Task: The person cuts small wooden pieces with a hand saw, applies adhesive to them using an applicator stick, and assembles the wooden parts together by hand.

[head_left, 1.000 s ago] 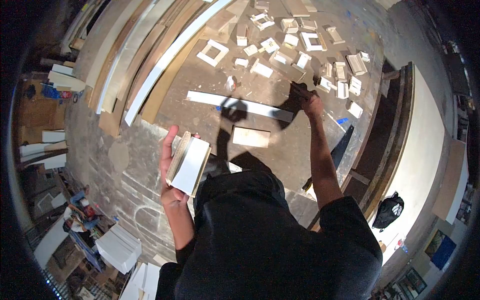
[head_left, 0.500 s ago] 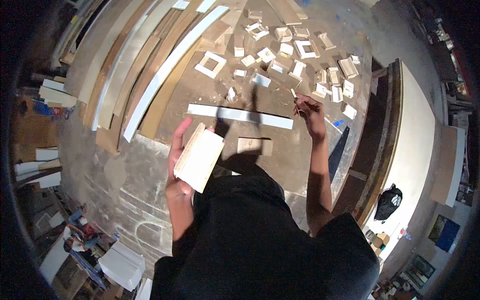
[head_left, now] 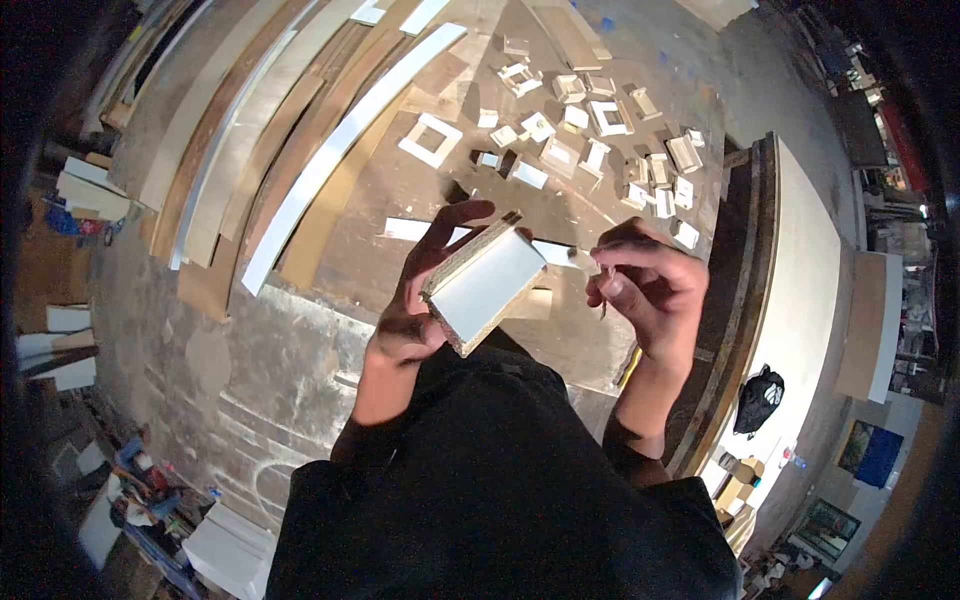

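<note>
The left hand (head_left: 408,312) holds the white-faced block (head_left: 490,288), fingers around its side. Right of the block, the right hand (head_left: 655,285) pinches a small thin piece (head_left: 604,284), unclear in kind. Beyond the block lie a white strip (head_left: 404,229) and, farther, a square frame (head_left: 420,153).

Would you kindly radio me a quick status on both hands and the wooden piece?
Left hand holding white-faced wooden piece, tilted. Right hand pinching small item, too tiny to identify, apart from the piece. Nothing seen blocking between.
</note>
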`<state>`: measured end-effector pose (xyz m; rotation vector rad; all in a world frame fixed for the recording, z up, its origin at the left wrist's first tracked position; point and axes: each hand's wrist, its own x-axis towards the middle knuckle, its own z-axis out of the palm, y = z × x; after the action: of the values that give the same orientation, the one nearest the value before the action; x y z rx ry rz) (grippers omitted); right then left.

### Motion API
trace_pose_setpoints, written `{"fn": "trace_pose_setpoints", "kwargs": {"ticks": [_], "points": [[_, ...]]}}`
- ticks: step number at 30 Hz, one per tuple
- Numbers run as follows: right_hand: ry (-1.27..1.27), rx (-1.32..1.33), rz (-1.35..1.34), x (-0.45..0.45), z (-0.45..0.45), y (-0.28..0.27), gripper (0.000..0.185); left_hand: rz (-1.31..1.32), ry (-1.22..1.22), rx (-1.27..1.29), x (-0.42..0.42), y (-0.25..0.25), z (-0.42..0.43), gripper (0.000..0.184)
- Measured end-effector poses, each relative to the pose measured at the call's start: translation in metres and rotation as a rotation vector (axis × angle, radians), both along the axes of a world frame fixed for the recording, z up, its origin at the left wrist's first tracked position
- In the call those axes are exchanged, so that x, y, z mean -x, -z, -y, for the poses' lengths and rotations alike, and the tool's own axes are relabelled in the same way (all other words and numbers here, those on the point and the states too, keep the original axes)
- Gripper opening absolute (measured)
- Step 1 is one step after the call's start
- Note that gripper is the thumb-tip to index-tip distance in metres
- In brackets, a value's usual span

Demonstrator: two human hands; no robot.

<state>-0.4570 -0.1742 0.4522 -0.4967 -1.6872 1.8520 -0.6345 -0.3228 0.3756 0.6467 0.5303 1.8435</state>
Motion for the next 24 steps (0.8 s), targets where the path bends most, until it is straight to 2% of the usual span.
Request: {"fn": "trace_pose_setpoints", "kwargs": {"ticks": [2,4,6,9,11,13,16,21,24], "points": [[0.067,-0.570,0.092,0.012,0.011,-0.019,0.021,0.000,0.008,-0.010,0.008,0.018,0.003,0.118],[0.174,-0.648,0.208,0.021,0.034,-0.039,0.021,-0.002,0.018,-0.019,0.014,0.013,0.006,0.117],[0.190,-0.655,0.182,0.027,0.045,-0.038,0.025,0.102,0.046,-0.039,0.012,-0.007,0.008,0.117],[0.083,-0.778,0.221,0.036,0.050,-0.038,0.030,0.100,0.041,0.024,0.014,-0.015,0.013,0.121],[0.081,-0.769,0.213,0.042,0.053,-0.036,0.030,0.112,0.057,0.043,0.019,-0.022,0.017,0.123],[0.069,-0.763,0.185,0.050,0.054,-0.036,0.029,-0.054,0.042,0.170,0.026,-0.027,0.022,0.124],[0.125,-0.794,0.205,0.054,0.057,-0.032,0.028,0.011,0.068,0.053,0.027,-0.015,0.027,0.123],[0.152,-0.658,0.193,0.054,0.047,-0.018,0.021,0.034,0.042,0.092,0.032,-0.019,0.041,0.117],[0.154,-0.603,0.151,0.053,0.048,-0.016,0.024,-0.019,0.068,0.139,0.037,-0.019,0.048,0.113]]}}
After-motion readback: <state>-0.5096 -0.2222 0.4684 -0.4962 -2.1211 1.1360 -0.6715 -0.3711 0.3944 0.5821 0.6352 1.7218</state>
